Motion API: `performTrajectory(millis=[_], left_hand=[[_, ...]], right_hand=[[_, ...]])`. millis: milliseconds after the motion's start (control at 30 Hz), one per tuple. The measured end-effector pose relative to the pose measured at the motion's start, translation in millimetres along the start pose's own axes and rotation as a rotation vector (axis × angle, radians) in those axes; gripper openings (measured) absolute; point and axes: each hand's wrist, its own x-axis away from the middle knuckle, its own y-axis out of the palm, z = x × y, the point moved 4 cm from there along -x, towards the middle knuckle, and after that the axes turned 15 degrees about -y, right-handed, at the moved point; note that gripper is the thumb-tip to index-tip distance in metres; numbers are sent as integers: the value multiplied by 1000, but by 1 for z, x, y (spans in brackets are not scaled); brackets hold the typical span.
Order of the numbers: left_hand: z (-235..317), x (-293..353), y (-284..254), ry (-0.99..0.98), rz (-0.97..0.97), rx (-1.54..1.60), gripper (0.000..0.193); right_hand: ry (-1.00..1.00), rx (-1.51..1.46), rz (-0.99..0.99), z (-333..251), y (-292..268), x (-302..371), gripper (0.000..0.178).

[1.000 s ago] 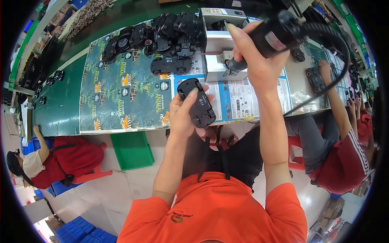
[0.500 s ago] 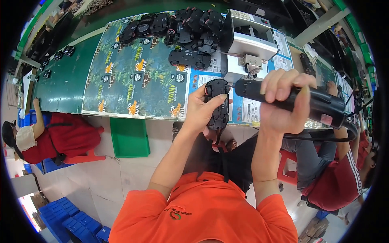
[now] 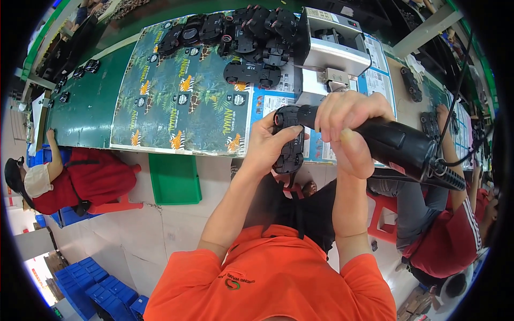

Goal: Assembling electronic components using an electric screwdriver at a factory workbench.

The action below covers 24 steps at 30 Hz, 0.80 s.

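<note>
Toy car chassis at front edge of green table, printed sheets, pale floor
Left hand grips chassis, thumb across; right hand wraps black power tool, nose at chassis

The black car, underside showing, sits lengthwise front to back in the left hand; the corded black driver slants in the right hand, nose at the car's far end.

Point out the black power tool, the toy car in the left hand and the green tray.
Black power tool (image 3: 397, 146), head view: thick body.
Held toy car (image 3: 292, 152), head view: lower half.
Green tray (image 3: 174, 179), head view: bare bottom.
</note>
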Motion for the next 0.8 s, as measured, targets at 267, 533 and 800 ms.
performTrajectory(millis=[267,533,800], left_hand=[[-3,1,-1,14,-5,-36,19],[1,-5,8,72,-10,16,18],[-7,-12,-14,40,-8,464,41]], right_hand=[[30,-49,72,-5,0,4,18],[-70,-2,60,-5,-9,-1,15],[-107,99,191,-20,-79,-55,18]])
